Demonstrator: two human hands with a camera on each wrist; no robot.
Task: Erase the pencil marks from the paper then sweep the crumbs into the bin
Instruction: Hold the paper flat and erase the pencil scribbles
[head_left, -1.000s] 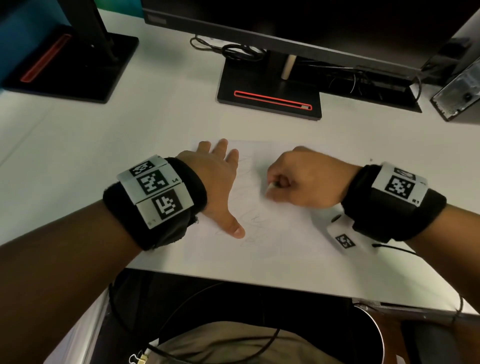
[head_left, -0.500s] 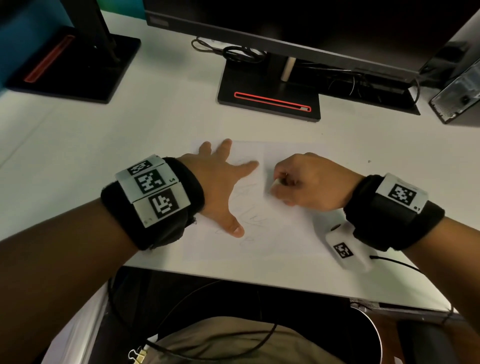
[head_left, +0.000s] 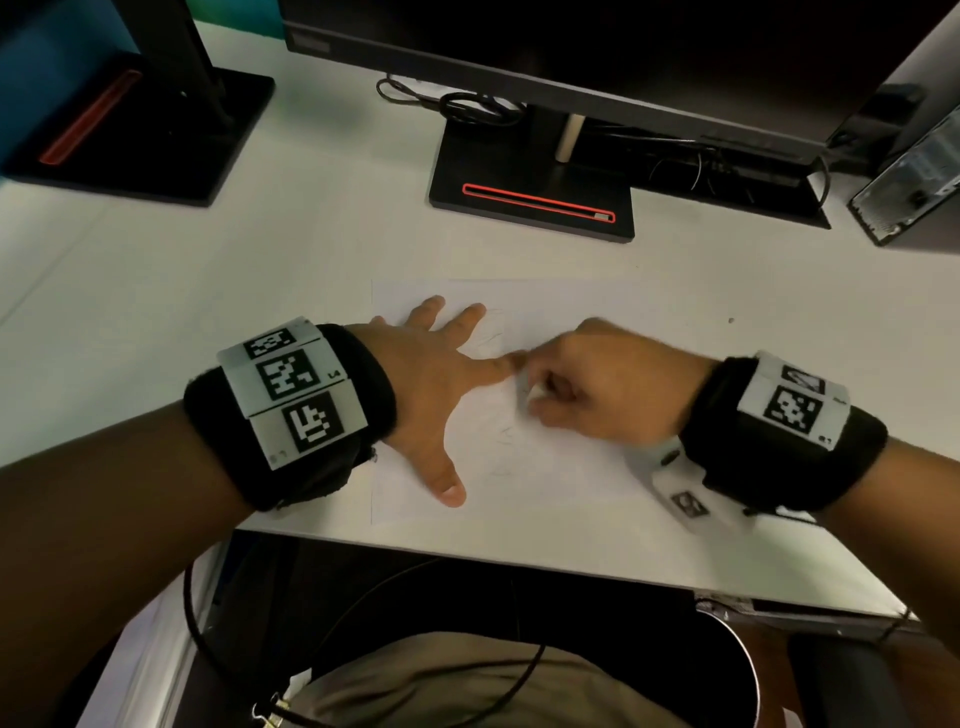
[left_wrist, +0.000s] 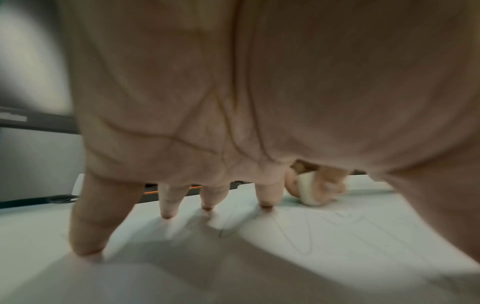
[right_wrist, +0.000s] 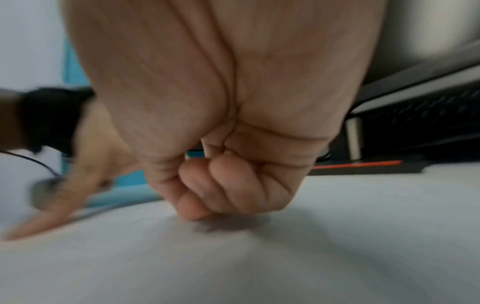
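We are pressing our left hand (head_left: 441, 384) flat on the thin white sheet of paper (head_left: 561, 478), fingers spread wider than a second ago, the index finger now reaching right until it is almost touching the other hand. That is pinning the sheet close to where we are rubbing. Our right hand (head_left: 602, 384) is pinching the small rounded white eraser (left_wrist: 311, 192) and has been sliding leftward across the faint grey pencil marks (head_left: 501, 434), so we judge the erasing is only partway through; scribbles are still showing near the desk's front edge. Farther back, the black monitor stand with a red stripe (head_left: 535, 202) is sitting well clear. The round dark bin (head_left: 748, 670) is waiting below the desk's front right corner, and nothing is blocking the sweep toward it.
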